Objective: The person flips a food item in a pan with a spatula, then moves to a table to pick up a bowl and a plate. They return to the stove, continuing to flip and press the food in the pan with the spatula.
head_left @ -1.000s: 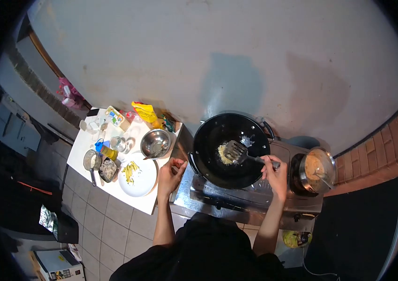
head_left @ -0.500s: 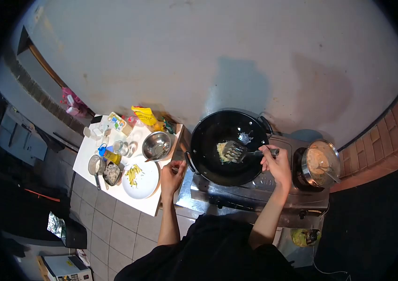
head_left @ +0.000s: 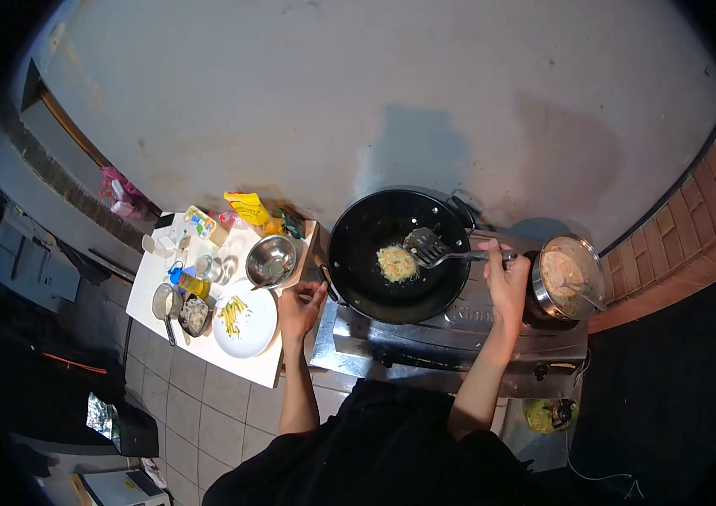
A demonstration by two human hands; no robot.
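Observation:
My right hand (head_left: 505, 282) is closed around the handle of a slotted spatula (head_left: 430, 249), its head lifted over the black wok (head_left: 362, 295). A small round pale-yellow fritter (head_left: 396, 264) lies in the bottom of the wok, just left of the spatula head. At the wok's left side, my left hand (head_left: 301, 309) has its fingers bent and pinched at the wok's side handle (head_left: 329, 285). Beside that hand are a white plate (head_left: 261, 336) with cut yellow-green strips and a steel bowl (head_left: 272, 261) with a utensil in it.
A steel pot (head_left: 573, 278) with orange-coloured contents and a utensil stands on the right burner of the gas stove (head_left: 366, 337). On the white table (head_left: 143, 291) are a small saucepan (head_left: 166, 302), a dark dish of pale food (head_left: 195, 314), a yellow bottle (head_left: 195, 285) and a yellow bag (head_left: 246, 207).
The spatula has come up off the fritter toward the far right, leaving the fritter fully visible. My left hand stays by the wok handle. The whole view has shifted slightly.

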